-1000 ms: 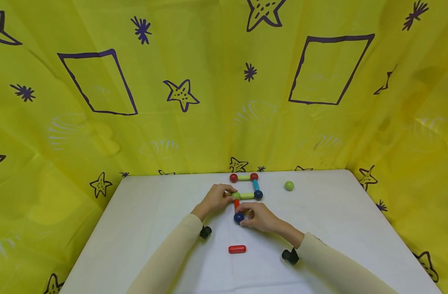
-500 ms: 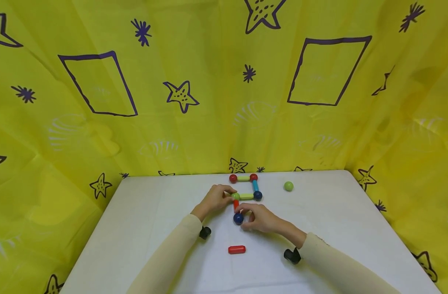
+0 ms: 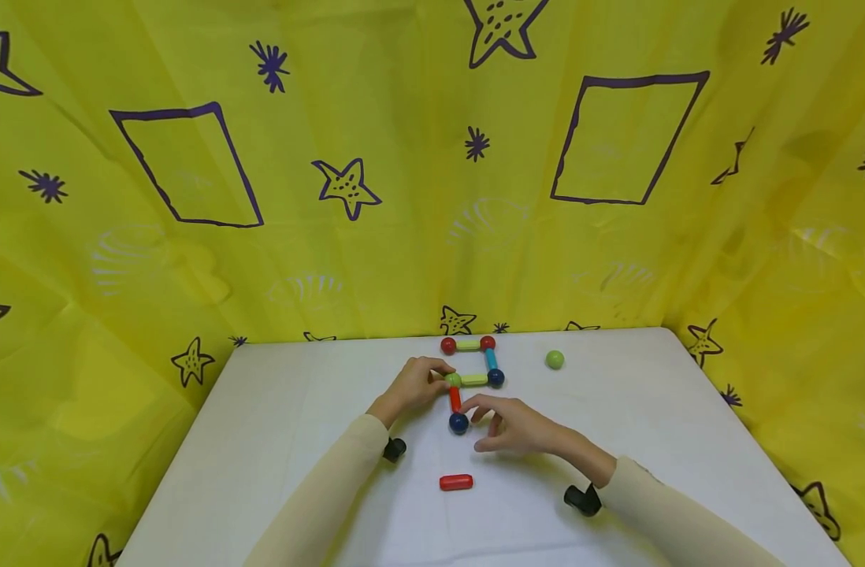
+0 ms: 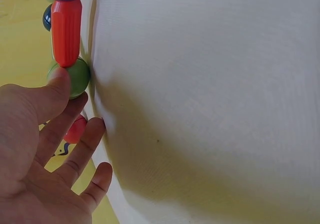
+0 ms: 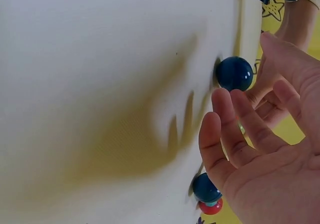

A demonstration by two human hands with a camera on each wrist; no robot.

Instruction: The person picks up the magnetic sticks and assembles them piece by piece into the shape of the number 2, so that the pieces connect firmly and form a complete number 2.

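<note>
A chain of magnetic-looking balls and sticks lies on the table. My left hand (image 3: 417,383) pinches its green ball (image 4: 77,78) between thumb and finger. From that ball a red stick (image 3: 455,399) runs toward me to a blue ball (image 3: 458,423). My right hand (image 3: 517,425) is just right of this blue ball, fingers spread and loosely bent, holding nothing. A pale green stick (image 3: 474,379) joins the green ball to a second blue ball (image 3: 495,378). Beyond it come a light blue stick (image 3: 491,360), a red ball (image 3: 488,343), another pale green stick (image 3: 468,345) and a red ball (image 3: 448,346).
Nearer to me, a loose red stick (image 3: 456,482) lies on the white table (image 3: 298,449). At the back right sits a loose green ball (image 3: 555,359). Yellow patterned cloth (image 3: 404,260) hangs behind the table and along both sides.
My right hand has let go of the near blue ball, spread its fingers and drawn back to the right. The left hand still pinches the green ball, and the chain keeps its shape.
</note>
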